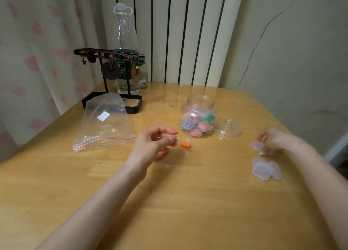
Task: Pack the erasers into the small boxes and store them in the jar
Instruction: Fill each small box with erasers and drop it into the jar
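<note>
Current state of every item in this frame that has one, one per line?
jar: open, holding filled boxes
jar lid: off, on table beside jar
orange eraser: loose on table
blue eraser: pinched by left hand
clear box: held by right hand
spare boxes: empty, on table
zip bag: lying flat

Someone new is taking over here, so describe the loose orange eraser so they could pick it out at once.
On the wooden table, find the open jar of coloured boxes near the middle. Just in front of it, beside the left hand, lies the eraser: the only orange piece bare on the wood, not boxed and not held.
</note>
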Demonstrator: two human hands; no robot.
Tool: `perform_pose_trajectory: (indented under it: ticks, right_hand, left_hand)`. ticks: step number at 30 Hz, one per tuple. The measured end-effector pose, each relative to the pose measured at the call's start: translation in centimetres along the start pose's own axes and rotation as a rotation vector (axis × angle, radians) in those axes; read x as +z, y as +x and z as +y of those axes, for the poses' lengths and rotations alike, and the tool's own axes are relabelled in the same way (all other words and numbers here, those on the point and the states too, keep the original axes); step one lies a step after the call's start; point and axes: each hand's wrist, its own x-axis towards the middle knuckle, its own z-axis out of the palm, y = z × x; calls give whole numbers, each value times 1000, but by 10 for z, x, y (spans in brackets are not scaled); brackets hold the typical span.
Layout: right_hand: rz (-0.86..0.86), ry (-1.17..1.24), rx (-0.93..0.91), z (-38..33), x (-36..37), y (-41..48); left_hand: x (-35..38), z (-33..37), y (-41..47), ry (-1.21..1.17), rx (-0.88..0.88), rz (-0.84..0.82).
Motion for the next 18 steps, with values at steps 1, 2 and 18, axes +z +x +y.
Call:
perform_pose_trajectory:
  ticks: [1,2,18]
  right_hand:
    - [11,30,1,-1,2,1]
    - [16,52,-5,-3,3,1]
    - [-91,1073,-834,-105,50,-123]
  left_hand:
    - [0,1,-1,2,2,3]
    - [0,1,-1,4,3,4]
    - [13,-4,-10,156,141,-275]
